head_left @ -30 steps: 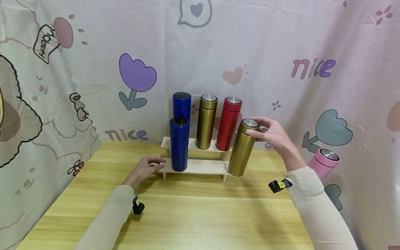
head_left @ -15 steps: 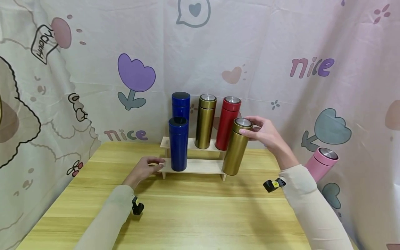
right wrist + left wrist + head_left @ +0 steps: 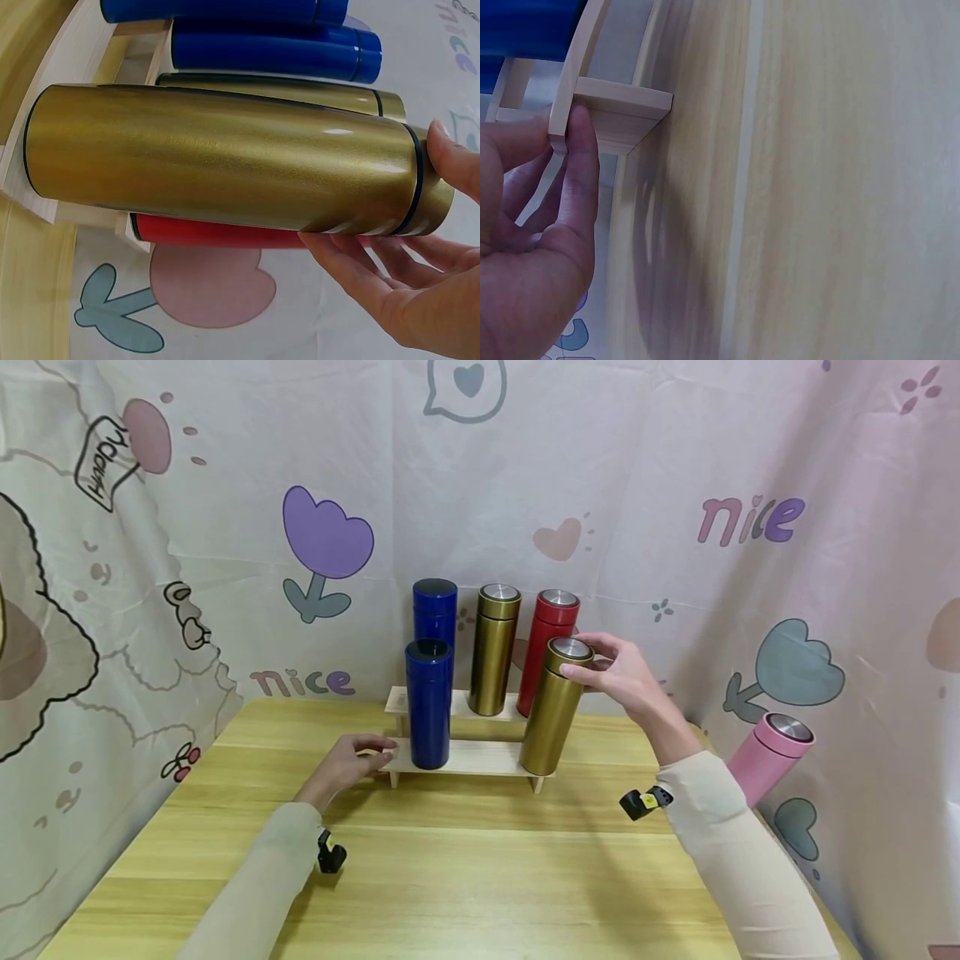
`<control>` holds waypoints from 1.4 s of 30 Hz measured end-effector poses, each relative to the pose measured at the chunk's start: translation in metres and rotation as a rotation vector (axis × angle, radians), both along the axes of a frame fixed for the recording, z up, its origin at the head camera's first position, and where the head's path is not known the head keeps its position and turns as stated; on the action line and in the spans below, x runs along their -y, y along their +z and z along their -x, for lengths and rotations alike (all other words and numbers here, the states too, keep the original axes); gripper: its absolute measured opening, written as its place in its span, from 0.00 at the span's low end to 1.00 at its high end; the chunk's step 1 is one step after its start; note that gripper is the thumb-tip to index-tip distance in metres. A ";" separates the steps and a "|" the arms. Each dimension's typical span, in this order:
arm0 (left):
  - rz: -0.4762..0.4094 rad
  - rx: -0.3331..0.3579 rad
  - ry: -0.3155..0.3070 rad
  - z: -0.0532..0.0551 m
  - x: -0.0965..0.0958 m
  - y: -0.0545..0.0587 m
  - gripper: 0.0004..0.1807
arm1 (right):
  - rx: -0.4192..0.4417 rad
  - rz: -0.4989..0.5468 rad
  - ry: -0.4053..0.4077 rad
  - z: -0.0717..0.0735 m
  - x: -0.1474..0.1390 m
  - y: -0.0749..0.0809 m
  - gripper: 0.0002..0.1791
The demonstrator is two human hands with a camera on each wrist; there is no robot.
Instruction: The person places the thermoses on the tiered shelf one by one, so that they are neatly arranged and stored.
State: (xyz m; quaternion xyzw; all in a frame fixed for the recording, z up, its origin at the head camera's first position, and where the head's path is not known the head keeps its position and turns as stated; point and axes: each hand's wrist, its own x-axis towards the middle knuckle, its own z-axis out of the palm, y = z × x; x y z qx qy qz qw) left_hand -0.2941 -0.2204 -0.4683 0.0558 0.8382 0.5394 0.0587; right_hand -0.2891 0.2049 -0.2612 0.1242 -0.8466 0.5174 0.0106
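My right hand (image 3: 626,672) grips a gold thermos bottle (image 3: 551,714) round its lid end. In the head view that bottle leans slightly, its base over the right end of the lower step of a two-step wooden rack (image 3: 483,758). With thumb and fingers, my left hand (image 3: 551,202) pinches the left end of that lower step (image 3: 570,82). A blue thermos (image 3: 429,710) stands upright on the lower step's left part. Along the upper step are a second blue thermos (image 3: 435,610), another gold thermos (image 3: 495,652) and a red thermos (image 3: 546,635), which the held bottle partly hides.
A pink thermos (image 3: 772,756) stands at the right, partly behind the right sleeve. The rack stands toward the back of a wooden table (image 3: 450,877). A printed curtain (image 3: 637,460) hangs close behind and along both sides.
My right hand has carried the gold thermos leftward, from beyond the rack's right end to over the lower step, where it overlaps the red one. The left hand has stayed on the rack.
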 end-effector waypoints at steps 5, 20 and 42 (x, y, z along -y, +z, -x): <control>0.003 -0.016 -0.011 0.001 0.000 0.000 0.20 | -0.008 0.008 0.002 0.000 0.008 0.000 0.36; 0.002 0.021 -0.013 0.001 0.000 0.001 0.21 | -0.035 0.031 0.005 0.005 0.030 -0.005 0.35; 0.021 0.019 0.005 0.000 -0.001 0.003 0.20 | -0.069 0.065 0.031 0.001 0.053 -0.012 0.34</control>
